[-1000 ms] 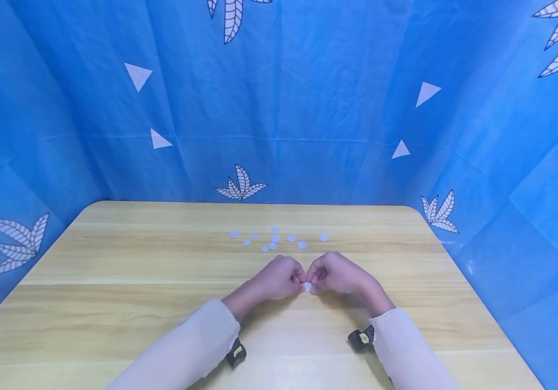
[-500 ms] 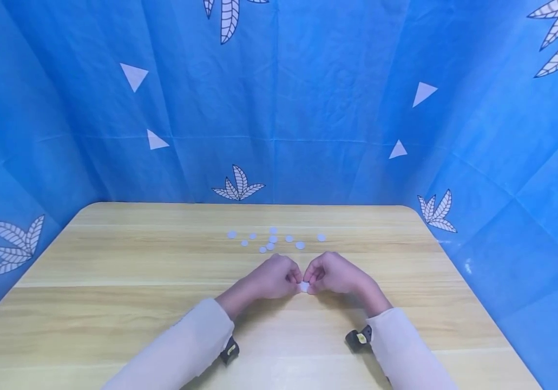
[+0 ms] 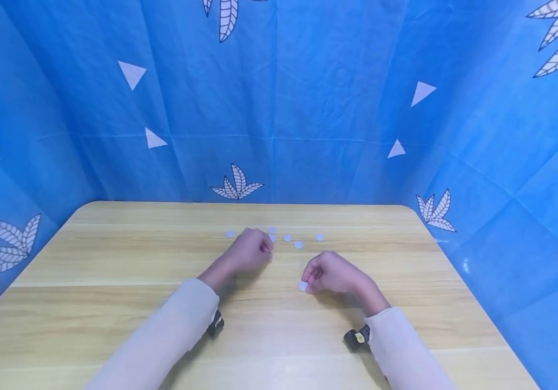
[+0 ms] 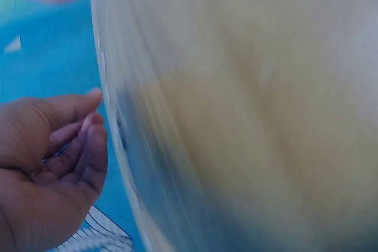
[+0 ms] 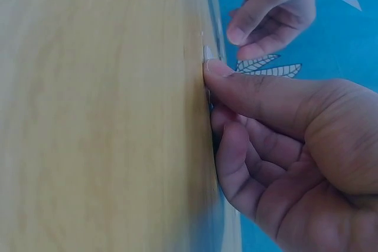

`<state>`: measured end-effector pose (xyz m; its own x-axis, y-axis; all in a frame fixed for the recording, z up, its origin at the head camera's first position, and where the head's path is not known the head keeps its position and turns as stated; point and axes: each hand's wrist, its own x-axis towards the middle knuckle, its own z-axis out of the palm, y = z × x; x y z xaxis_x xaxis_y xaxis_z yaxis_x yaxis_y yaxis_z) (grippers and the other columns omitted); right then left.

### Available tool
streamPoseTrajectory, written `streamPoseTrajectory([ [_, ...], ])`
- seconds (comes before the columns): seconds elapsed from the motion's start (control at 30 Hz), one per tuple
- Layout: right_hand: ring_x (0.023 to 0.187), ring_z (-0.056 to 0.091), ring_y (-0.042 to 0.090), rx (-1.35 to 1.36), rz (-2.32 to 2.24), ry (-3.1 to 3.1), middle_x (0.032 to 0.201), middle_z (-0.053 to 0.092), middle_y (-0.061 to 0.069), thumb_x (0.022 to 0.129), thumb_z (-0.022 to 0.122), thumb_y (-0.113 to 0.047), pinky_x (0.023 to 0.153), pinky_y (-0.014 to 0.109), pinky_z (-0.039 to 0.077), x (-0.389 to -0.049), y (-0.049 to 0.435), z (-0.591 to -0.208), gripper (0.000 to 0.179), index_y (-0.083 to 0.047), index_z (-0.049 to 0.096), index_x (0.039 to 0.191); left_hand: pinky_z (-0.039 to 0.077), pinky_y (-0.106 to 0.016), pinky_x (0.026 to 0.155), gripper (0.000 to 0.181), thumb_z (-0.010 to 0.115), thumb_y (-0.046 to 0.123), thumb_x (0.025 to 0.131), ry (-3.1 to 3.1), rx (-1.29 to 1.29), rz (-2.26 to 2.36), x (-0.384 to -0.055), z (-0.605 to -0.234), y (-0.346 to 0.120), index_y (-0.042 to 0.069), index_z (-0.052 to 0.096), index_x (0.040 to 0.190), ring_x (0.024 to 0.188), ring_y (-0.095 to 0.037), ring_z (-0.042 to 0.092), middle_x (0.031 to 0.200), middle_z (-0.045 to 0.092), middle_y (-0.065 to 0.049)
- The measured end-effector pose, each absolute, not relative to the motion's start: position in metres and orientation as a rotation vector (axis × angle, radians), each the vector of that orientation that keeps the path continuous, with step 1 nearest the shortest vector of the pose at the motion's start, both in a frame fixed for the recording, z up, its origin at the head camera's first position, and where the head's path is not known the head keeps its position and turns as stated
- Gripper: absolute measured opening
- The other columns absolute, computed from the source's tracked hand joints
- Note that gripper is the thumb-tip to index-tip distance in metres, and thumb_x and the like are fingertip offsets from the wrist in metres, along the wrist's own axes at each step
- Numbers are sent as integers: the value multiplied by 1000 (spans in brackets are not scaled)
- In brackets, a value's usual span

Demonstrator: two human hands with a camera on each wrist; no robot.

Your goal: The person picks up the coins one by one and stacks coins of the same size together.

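Observation:
Between thumb and fingers my right hand (image 3: pixel 331 272) pinches a small flat white disc (image 3: pixel 302 285), low over the wooden table. The right wrist view shows the thumb tip on the disc (image 5: pixel 207 53), of which only a thin edge sticks out. Farther left and forward, my left hand (image 3: pixel 251 250) is at the group of loose white discs and hides some of them. Its fingers are loosely bent and hold nothing in the left wrist view, with the thumb and forefinger (image 4: pixel 74 107) apart. One disc (image 3: pixel 272 238) lies right by its knuckles.
More white discs lie on the table (image 3: pixel 113 303), among them one at the left (image 3: pixel 230 234), one in the middle (image 3: pixel 299 245) and one at the right (image 3: pixel 320 237). A blue patterned curtain (image 3: pixel 332 108) stands behind the table and along its sides.
My left hand has let go of the pinched disc and moved forward and left to the loose discs, covering some. The right hand has stayed in place with the disc.

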<state>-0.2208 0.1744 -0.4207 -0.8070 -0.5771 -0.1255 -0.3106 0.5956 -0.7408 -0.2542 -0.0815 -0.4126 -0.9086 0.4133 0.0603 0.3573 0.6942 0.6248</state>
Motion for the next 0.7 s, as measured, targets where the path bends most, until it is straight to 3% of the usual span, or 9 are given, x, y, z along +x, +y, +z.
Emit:
streamPoseTrajectory([
  [0.1, 78, 66, 14, -704, -1044, 2479, 81, 72, -3, 79, 85, -1, 75, 28, 56, -220, 173, -420, 15, -9, 75, 88, 56, -34, 86, 11, 77, 1, 86, 2811, 574, 1031, -265, -416, -88, 1, 75, 96, 87, -17, 64, 89, 69, -2],
  [0.27, 78, 66, 14, -700, -1040, 2480, 81, 71, -3, 80, 84, -1, 75, 29, 56, -220, 172, -420, 15, -9, 75, 88, 53, -34, 85, 14, 82, 7, 85, 2813, 538, 1018, -278, -421, -92, 0, 75, 95, 84, -18, 60, 85, 67, -3],
  [0.7, 77, 66, 14, -696, -1033, 2485, 81, 71, -4, 79, 85, -1, 74, 29, 56, -221, 174, -421, 16, -10, 76, 88, 47, -36, 86, 12, 83, 17, 86, 2775, 441, 1013, -292, -425, -93, 8, 76, 90, 85, -20, 56, 78, 64, -2],
])
